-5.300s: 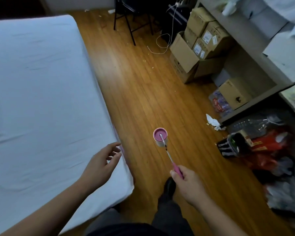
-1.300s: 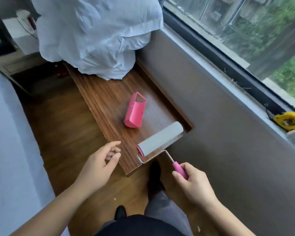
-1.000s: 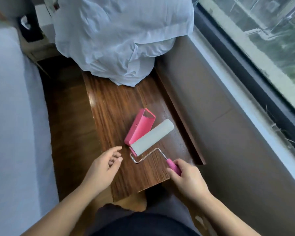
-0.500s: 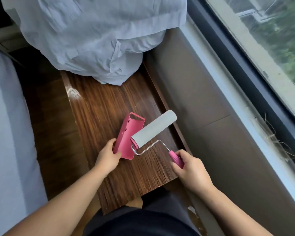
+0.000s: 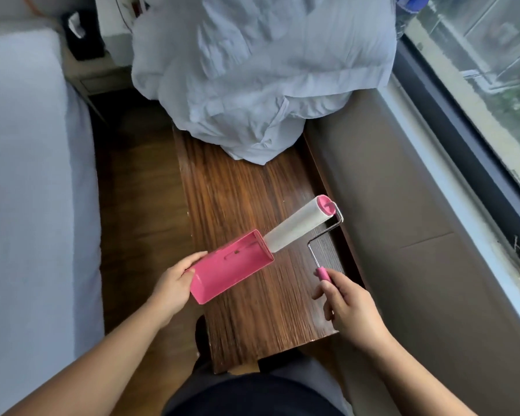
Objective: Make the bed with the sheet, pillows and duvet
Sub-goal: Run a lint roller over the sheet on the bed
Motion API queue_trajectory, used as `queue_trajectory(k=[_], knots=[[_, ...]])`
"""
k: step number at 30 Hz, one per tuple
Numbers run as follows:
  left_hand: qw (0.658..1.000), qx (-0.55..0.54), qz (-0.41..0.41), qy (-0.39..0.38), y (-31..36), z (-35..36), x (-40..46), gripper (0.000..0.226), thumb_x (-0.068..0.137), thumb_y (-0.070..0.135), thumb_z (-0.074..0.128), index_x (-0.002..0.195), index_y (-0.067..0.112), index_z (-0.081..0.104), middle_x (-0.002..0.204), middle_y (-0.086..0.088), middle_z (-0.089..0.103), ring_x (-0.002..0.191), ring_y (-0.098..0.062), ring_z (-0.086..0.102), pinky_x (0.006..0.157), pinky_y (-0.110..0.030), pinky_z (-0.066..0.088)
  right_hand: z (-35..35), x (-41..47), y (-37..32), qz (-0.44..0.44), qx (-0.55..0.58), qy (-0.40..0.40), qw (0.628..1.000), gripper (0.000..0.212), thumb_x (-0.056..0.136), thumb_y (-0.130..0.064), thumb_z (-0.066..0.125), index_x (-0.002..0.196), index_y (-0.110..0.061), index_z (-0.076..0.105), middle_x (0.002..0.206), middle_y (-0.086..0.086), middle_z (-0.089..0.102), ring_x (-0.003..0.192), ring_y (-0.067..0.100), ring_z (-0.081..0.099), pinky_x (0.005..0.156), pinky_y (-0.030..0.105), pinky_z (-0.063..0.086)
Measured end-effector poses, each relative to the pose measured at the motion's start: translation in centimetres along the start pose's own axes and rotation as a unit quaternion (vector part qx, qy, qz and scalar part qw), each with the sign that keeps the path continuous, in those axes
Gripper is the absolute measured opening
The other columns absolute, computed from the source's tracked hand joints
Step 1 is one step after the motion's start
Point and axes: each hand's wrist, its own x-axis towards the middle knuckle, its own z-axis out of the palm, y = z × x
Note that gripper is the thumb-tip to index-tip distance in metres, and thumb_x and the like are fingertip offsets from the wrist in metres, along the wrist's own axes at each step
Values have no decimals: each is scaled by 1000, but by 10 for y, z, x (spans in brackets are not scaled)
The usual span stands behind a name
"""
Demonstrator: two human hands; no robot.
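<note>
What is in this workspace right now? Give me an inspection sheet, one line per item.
Surface: dark wooden bench top between the bed and the window wall; its near part is bare.
Job's things: bed with fitted sheet at left; crumpled white bedding piled on the bench's far end.
Clutter: lint roller, its end entering the pink cover.
Hands: left hand grips the cover's end; right hand holds the roller's pink handle.
Cables: possibly one by the nightstand at the top, too blurred to confirm.
Surroundings: window at right, wood floor, dark object on the nightstand.
</note>
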Motion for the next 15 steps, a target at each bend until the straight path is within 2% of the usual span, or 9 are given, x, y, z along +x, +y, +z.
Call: queue_trajectory(k=[2,5,10,15], knots=[[1000,-3,0,7,-7,-14,-4,36,106,26,39,137,41,50,134,9,55,110,-4,52,81,-18,43,7,2,-9,29,45,-21,998,19,104,-31,45,110,-34,62,87,0,69,57,15,60,53,31,53],[1000,-15,-5,2,-15,-28,-9,36,106,26,39,132,48,50,137,6,54,123,-12,51,92,-28,46,18,4,-17,59,72,-46,995,27,103,-44,43,94,-35,67,84,10,69,57,21,59,54,36,50],[998,-63,4,-1,-13,-30,-16,37,106,25,38,117,58,50,129,7,58,121,-13,53,103,-39,46,36,2,-16,99,136,-99,981,42,96,-62,44,94,-29,70,90,27,64,56,28,52,52,36,43],[996,-93,13,-2,-6,-21,-13,38,106,25,38,112,59,55,128,9,60,121,-13,53,107,-45,43,50,-3,-9,115,189,-138,965,54,84,-75,52,96,-26,70,90,28,64,56,30,49,50,36,40]])
